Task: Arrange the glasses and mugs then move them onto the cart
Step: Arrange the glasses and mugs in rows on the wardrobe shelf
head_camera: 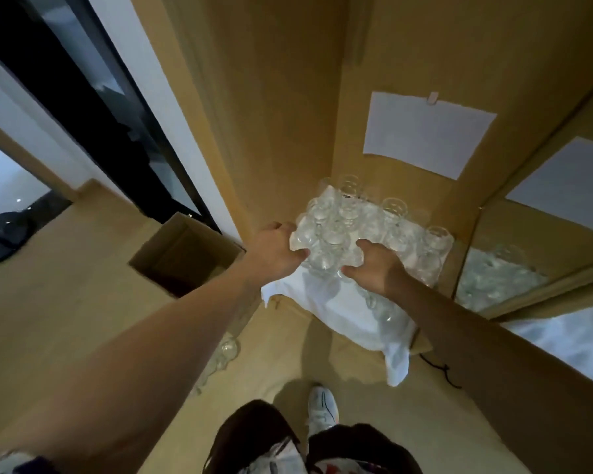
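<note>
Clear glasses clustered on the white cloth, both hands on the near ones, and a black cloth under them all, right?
Not quite. In the head view the cloth under the clear glasses is white, not black. The rest stands: the left hand and right hand both grip the near glasses.

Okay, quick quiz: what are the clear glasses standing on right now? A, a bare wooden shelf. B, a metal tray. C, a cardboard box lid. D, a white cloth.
D: the glasses stand clustered on a white cloth whose edge and corner hang down at the front, with both hands at the near glasses.
</note>
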### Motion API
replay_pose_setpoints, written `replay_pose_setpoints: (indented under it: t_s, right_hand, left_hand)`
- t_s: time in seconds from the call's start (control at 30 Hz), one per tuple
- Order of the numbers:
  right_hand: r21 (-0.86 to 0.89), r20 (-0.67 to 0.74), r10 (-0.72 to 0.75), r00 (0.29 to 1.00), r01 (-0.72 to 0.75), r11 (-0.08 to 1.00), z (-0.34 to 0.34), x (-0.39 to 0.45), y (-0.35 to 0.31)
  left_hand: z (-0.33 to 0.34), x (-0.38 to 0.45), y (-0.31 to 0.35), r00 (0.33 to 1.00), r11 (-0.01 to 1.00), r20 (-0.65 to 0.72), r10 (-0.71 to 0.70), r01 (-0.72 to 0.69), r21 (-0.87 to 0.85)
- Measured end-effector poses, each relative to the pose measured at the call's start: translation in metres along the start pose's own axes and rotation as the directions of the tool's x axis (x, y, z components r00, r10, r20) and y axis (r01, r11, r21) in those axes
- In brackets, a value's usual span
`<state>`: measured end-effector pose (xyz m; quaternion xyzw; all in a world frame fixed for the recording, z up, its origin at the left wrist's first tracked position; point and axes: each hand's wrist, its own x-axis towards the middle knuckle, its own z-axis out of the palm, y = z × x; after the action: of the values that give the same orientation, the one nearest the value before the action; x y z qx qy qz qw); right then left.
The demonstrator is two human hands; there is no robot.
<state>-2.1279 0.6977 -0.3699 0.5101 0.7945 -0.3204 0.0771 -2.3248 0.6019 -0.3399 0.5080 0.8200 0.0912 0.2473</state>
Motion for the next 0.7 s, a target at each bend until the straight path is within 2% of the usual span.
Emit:
replay_pose_setpoints:
  t_s: [0.17,0.3,0.43,0.7]
  right_hand:
    - [0.051,0.050,0.109,0.993,-0.111,0.993,0.021,0.029,0.009]
    - [0.059,0.052,0.174,0.983,-0.177,0.982,0.040,0.054,0.009]
    - [0.093,0.056,0.268,0.962,-0.273,0.958,0.062,0.076,0.006]
    - [0.290,0.035,0.366,0.930,-0.360,0.887,0.112,0.126,-0.011]
  left_hand:
    - [0.023,0.037,-0.012,0.995,1.000,0.095,0.008,-0.005,-0.025]
    - [0.035,0.073,-0.027,0.997,0.999,0.071,0.018,-0.015,-0.035]
    - [0.048,0.114,-0.043,0.994,0.997,0.109,0.028,-0.020,-0.071]
    - [0.083,0.172,-0.087,0.992,0.997,0.122,0.041,-0.034,-0.064]
